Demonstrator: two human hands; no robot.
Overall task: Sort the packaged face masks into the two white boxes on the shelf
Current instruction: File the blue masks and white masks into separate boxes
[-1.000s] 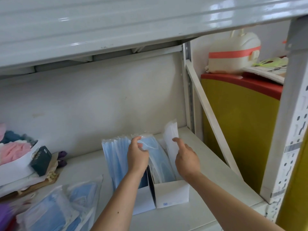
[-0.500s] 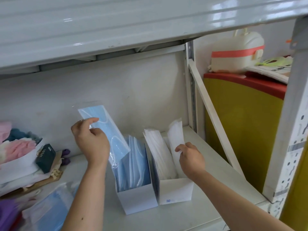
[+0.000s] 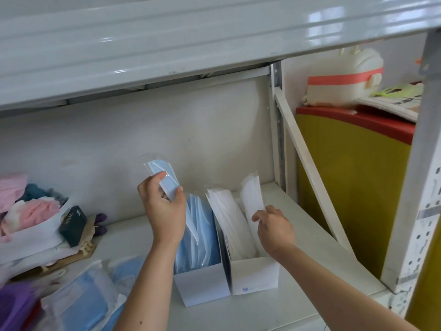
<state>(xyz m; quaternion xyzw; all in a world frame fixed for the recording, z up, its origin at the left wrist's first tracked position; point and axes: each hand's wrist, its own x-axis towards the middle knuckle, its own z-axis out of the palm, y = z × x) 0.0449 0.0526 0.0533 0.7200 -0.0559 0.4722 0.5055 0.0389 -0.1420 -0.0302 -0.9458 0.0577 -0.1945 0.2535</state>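
Two white boxes stand side by side on the grey metal shelf (image 3: 298, 237), just below and in front of the person's hands, their sides touching or nearly so. The left box (image 3: 202, 286) holds upright blue packaged masks (image 3: 202, 235); the right box (image 3: 255, 275) holds white packaged masks (image 3: 229, 218). Standing the packets on edge probably keeps each colour readable from above and leaves room to slide another in.

To the left of the left hand, low on the shelf, lies a loose heap of bagged blue masks (image 3: 78, 302), seemingly the stock not yet sorted. Further left sit pink and white folded cloths (image 3: 31, 211) and a small dark box (image 3: 72, 225).

The left hand (image 3: 164, 209) hovers over the back of the left box, thumb and fingers pinching a single blue mask packet (image 3: 164, 180) that sticks up above the knuckles, tilted, its lower end hidden behind the palm. It seems poised to go in with its own colour.

The right hand (image 3: 274, 225) is over the right box, fingertips pinching the lower edge of a white mask packet (image 3: 251, 197) that rises above the hand and leans toward the rear, apparently held aside to keep the row open.
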